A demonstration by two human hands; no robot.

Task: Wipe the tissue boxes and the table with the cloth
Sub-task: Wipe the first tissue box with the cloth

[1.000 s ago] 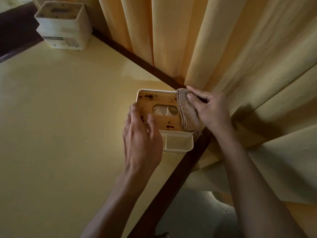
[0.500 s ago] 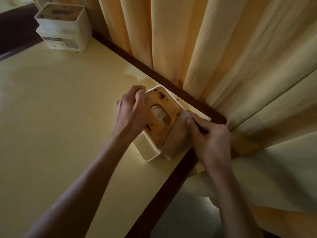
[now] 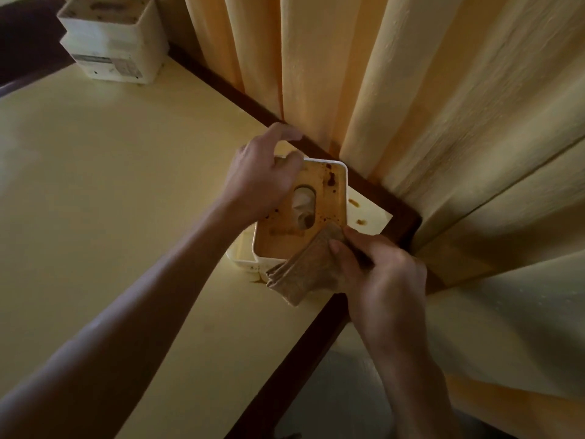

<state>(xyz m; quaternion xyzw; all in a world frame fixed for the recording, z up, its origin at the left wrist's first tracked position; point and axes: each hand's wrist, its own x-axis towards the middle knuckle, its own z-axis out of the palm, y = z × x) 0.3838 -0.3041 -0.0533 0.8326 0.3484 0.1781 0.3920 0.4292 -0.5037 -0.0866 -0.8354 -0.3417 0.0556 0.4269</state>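
At the bench's 3 o'clock corner, right hand (image 3: 384,280) has its fingers (image 3: 340,248) pinched together on the folded cloth (image 3: 304,274), thumb on top, cloth's leading edge touching the near-right corner of the near tissue box (image 3: 329,198) lid, rest of the fold hanging off the box's near edge over the bench (image 3: 110,185). Left hand (image 3: 259,182) sits on the box's 10 o'clock side, fingers curled over the far-left rim and clamped on it, box looks tipped up toward the camera rather than flat. Lid is tan with an oval slot, tissue showing in it; dark brown spots cluster at the lid's 1 o'clock corner and around the slot, and the near strip by the cloth reads cleaner, though the light is poor. Two brown marks on the bench just right of the box, at about 3 o'clock from it, near the dark wood edge. Second tissue box (image 3: 110,42) well apart at the bench's 11 o'clock corner, spotted on top, not being handled. Curtain (image 3: 411,106) hangs just behind the corner. Step in hand, my read: wiping the first box's lid, early in the task. Next move likely calls for pushing the cloth up toward the 1 o'clock stains with pressure while the left hand braces, skirting the slot so the tissue doesn't snag; box sides, bench marks and the second box are left.
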